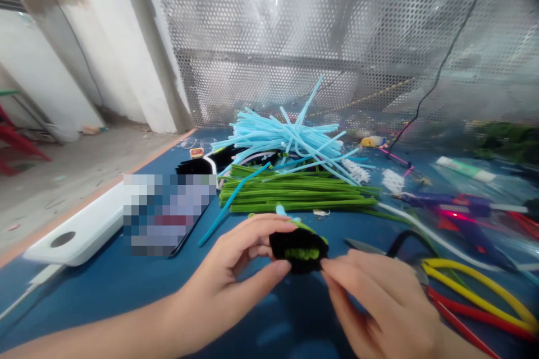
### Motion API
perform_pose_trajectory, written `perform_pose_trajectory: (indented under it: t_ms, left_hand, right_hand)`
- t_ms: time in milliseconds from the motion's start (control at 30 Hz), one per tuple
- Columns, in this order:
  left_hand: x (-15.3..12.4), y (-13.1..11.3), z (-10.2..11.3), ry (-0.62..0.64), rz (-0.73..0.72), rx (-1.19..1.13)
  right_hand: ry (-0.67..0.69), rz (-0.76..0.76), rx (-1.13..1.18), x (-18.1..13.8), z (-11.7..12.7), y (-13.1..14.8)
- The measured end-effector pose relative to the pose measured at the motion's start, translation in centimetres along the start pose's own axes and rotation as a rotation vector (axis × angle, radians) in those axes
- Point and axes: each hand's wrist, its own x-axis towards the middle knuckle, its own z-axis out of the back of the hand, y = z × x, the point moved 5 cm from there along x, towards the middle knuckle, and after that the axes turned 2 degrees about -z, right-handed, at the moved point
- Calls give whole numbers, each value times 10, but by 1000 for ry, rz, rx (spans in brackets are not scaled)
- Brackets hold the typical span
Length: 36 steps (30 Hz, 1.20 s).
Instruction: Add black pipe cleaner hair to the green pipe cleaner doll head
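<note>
My left hand [236, 269] and my right hand [379, 297] meet over the blue table [109, 291], both pinching a small black fuzzy piece with a green strip through it [300, 248]. Left thumb and fingers close on its left side. Right fingertips press its right edge. A bit of light blue pipe cleaner pokes up behind it. Just beyond lies a bundle of green pipe cleaners [295, 193], and behind that a heap of light blue pipe cleaners [286, 137].
A blurred-out flat object [168, 213] and a white device [80, 230] lie at the left. Black fuzzy pieces [196, 166] sit behind them. Yellow and red tubes [475, 291], scissors [366, 247] and plastic-wrapped items [463, 202] crowd the right. A perforated metal screen [337, 39] stands behind.
</note>
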Motion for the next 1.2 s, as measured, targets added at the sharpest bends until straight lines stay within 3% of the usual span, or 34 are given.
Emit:
perform_pose_trajectory:
  t_ms: [133,267,400,633,867,1200]
  left_hand:
    - [-1,-2,-3,25,7,-2]
    - [-3,-1,-4,-3,42,-64]
    - [-4,2,-5,17,104,-151]
    - [-3,9,-4,98,154,-108]
    - [4,10,0,94,196,-231]
    - [3,13,1,115,246,-317]
  right_hand:
    - [58,68,-42,7,4,2]
    - [29,81,-38,10,5,-1]
    - [23,14,24,6,2,-7]
    - [173,-124,290,5,-10,-13]
    - [140,-169,423,10,-10,-20]
    - [150,-125,341,11,-11,-25]
